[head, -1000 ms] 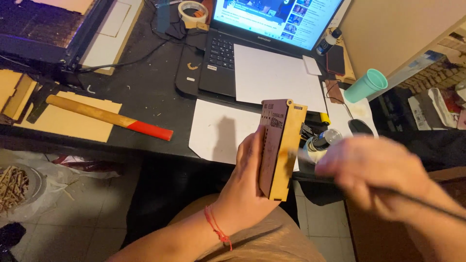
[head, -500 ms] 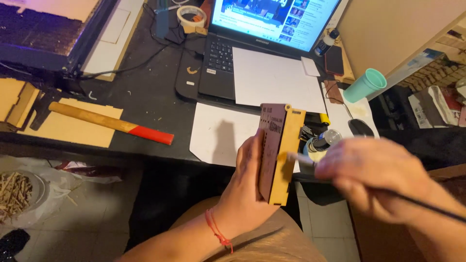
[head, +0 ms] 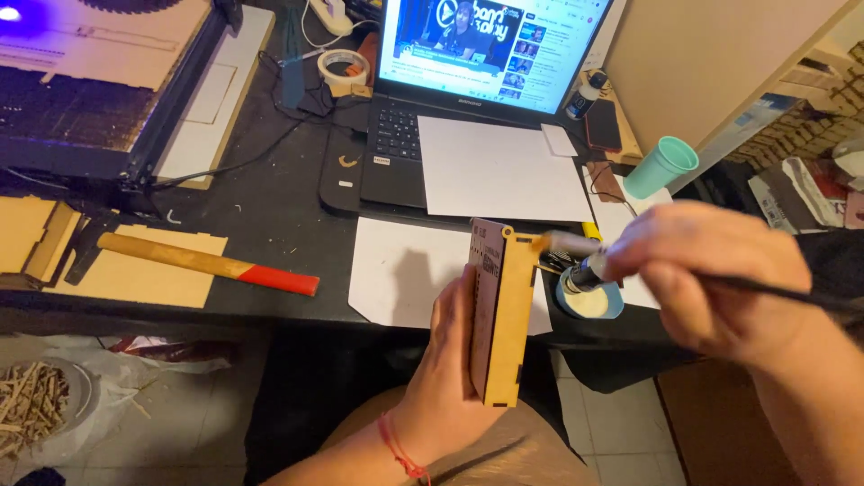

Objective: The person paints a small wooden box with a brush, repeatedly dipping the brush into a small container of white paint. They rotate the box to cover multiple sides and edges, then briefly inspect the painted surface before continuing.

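Note:
My left hand [head: 445, 373] grips a thin plywood box panel [head: 499, 315] held upright on its narrow edge above my lap, in front of the black desk [head: 261, 216]. My right hand [head: 711, 274] holds a long paintbrush [head: 576, 245] by its dark handle. The brush's pale bristle tip touches the upper right edge of the wooden piece. Just below the brush sits a small round glue pot with a blue rim [head: 589, 300], near the desk's front edge.
An open laptop [head: 477, 99] with white sheets [head: 499, 171] on it stands behind. A wooden hammer with a red grip [head: 211, 264] lies on plywood at left. A laser engraver frame [head: 99, 99], tape roll [head: 344, 65] and teal cup [head: 661, 166] stand around.
My right hand has risen and moved the brush from the pot up to the top edge of the wooden piece. My left hand has kept the piece upright, nearly still.

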